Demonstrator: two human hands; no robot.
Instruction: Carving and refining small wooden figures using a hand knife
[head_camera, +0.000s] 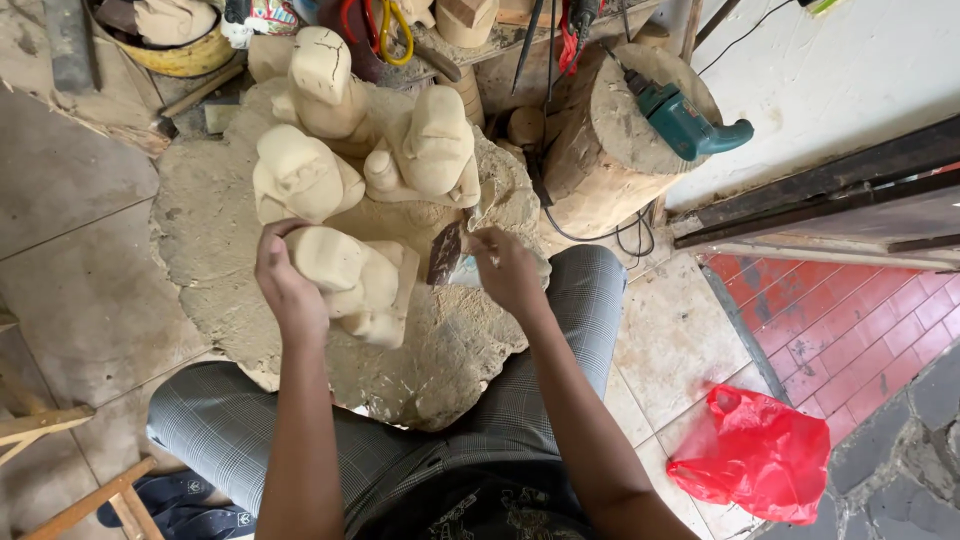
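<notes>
On the person's lap lies a pale wood carving; left hand grips its nearest figure, right hand pinches dark sandpaper just beside that figure.

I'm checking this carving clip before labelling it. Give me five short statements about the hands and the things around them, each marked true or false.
1. The left hand rests on a pale carved wooden figure. True.
2. The right hand holds a hammer. False: it holds a small dark piece of sandpaper beside the figure.
3. A teal power drill lies on a log stump. True.
4. The plastic bag on the floor is blue. False: it is red.
5. Only one carved figure is in view. False: several more pale figures stand behind it on the dusty slab.
</notes>
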